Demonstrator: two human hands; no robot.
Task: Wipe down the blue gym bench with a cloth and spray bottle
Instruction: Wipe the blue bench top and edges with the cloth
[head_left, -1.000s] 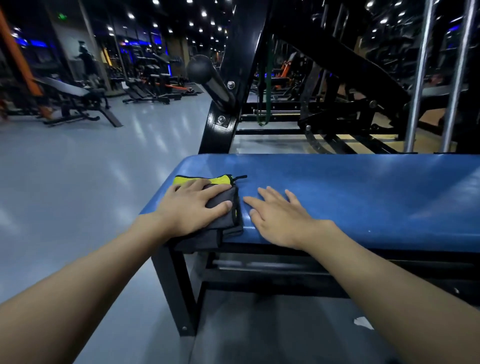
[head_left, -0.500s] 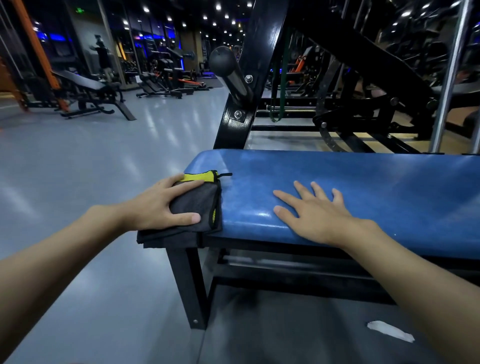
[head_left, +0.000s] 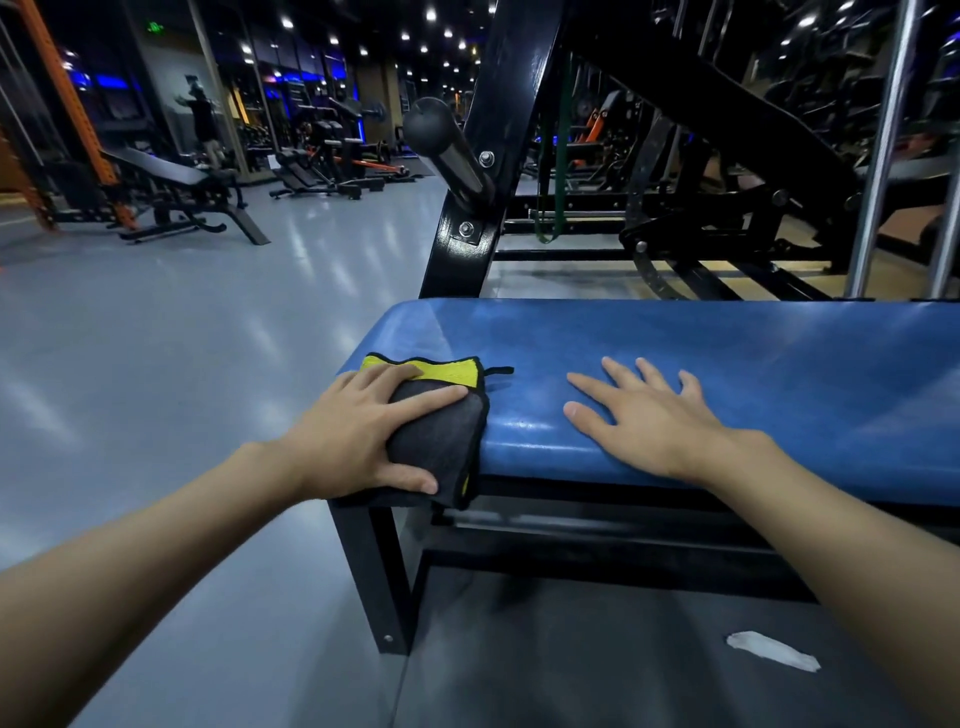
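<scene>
Cloth: grey with a yellow edge, lay folded on the left end of the table, draped over its near edge.
Left hand: pressed flat on the cloth, fingers straight and apart.
Right hand: rested palm-down on the blue pad, fingers splayed, near the cloth but apart from it.
Machine frame: black, rose just behind the table.
Floor: grey, glossy, bore a white scrap.

The cloth is pressed on the table's left end under the left grip; the right grip is laid flat to its right.
</scene>
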